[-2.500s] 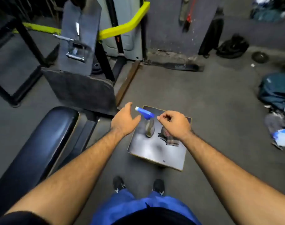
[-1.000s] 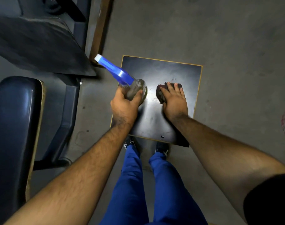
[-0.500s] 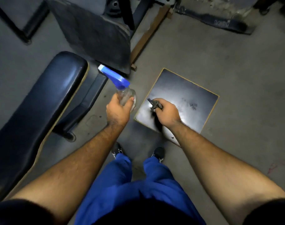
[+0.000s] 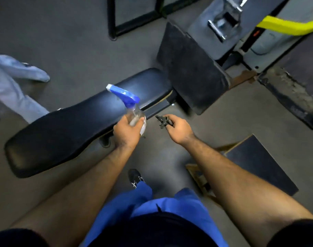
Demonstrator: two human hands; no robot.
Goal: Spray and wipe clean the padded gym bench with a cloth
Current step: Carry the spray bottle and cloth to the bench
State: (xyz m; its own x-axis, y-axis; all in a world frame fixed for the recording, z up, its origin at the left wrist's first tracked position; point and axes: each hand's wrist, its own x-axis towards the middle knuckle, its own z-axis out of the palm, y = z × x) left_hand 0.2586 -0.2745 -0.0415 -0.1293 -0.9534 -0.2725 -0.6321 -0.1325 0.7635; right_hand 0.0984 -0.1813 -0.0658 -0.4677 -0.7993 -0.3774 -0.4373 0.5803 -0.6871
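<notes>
Blue-capped spray bottle [image 4: 133, 111] gripped in left hand [image 4: 127, 134], nozzle over padded bench [image 4: 77, 120].
Right hand [image 4: 179, 129] clutches bunched cloth [image 4: 163, 121]; a mis-aimed spray could wet the floor.

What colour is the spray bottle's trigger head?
Blue, white nozzle tip, on the spray bottle; head view.

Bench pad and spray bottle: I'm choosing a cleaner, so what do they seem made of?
Bench pad: looks like smooth dark vinyl or faux leather, since it shows a soft sheen; real leather can't be excluded. Spray bottle, held in the left hand: clear plastic body, seemingly, with a glossy blue plastic trigger head.
</notes>
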